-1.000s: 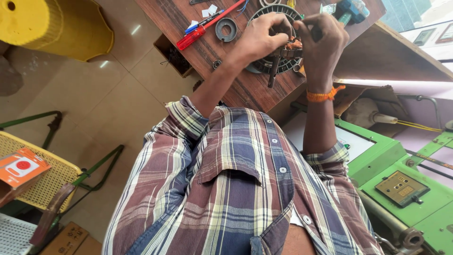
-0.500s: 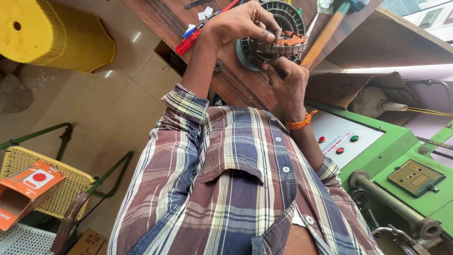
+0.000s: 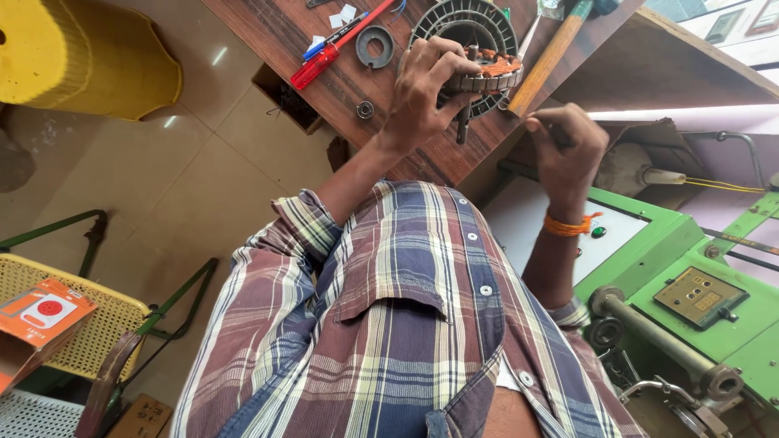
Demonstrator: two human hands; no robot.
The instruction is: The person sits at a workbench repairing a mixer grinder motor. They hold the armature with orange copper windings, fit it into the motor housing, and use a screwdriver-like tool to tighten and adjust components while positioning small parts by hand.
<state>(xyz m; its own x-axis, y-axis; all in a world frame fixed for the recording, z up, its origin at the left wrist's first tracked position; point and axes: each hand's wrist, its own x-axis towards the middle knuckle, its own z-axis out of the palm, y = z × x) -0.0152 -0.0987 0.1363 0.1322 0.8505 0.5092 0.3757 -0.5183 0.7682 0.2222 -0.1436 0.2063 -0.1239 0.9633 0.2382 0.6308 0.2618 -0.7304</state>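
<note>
My left hand grips a round motor stator with copper-coloured windings, held just above the wooden bench. A dark ribbed round housing lies behind the stator. A short dark shaft sticks out below it, next to my fingers. My right hand is off to the right, clear of the stator, over the bench edge. Its fingers are curled closed, and I see nothing clearly inside them. An orange thread band circles that wrist.
On the bench lie a wooden-handled hammer, a red-handled tool, a metal ring and a small bearing. A green machine stands at the right. On the floor at the left are a yellow bin and a yellow mesh chair with an orange box.
My right hand has let go of the stator's underside and drawn back to the right. My left hand keeps its hold on the stator, which has stayed over the bench.
</note>
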